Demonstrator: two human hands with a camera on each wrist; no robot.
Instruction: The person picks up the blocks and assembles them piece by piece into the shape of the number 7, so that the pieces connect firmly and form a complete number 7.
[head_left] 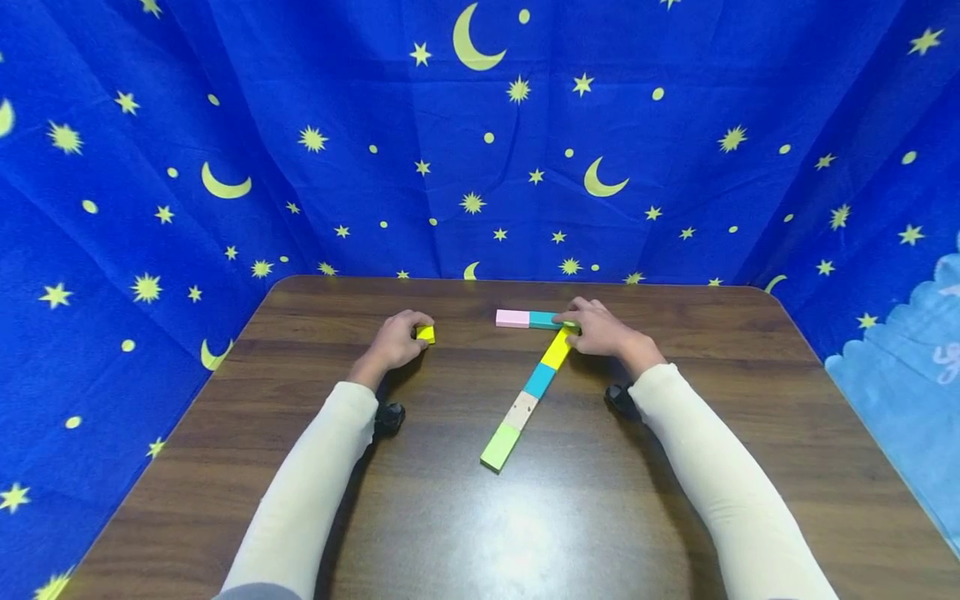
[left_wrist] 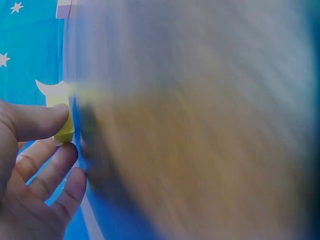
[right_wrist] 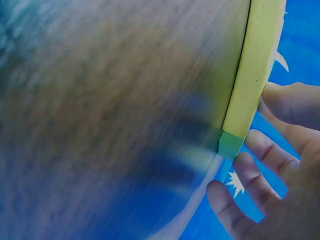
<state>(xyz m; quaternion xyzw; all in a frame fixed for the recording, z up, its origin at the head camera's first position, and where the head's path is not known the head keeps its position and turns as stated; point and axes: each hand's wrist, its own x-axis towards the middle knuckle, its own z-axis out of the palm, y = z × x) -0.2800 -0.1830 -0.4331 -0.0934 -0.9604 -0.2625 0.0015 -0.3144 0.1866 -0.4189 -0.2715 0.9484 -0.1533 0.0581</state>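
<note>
At the left, my left hand (head_left: pixel 397 340) pinches a yellow block (head_left: pixel 426 334) between thumb and fingers, low over the table. The left wrist view shows the thumb laid across that yellow block (left_wrist: pixel 64 131). My right hand (head_left: pixel 598 327) is at the corner where two lines of blocks meet. Its thumb and fingers pinch a green block (head_left: pixel 572 324), mostly hidden by the hand. This green block (right_wrist: pixel 230 145) shows beside a long yellow block (right_wrist: pixel 252 75) in the right wrist view. Left of the right fingertips lie a teal block (head_left: pixel 543 320) and a pink block (head_left: pixel 512 318).
From the corner a slanting line runs toward the near side: a yellow block (head_left: pixel 557 350), a blue block (head_left: pixel 539 381), a speckled beige block (head_left: pixel 522 411) and a light green block (head_left: pixel 500 447). Behind the brown wooden table (head_left: pixel 300 308) hangs a blue star-and-moon curtain (head_left: pixel 390 100).
</note>
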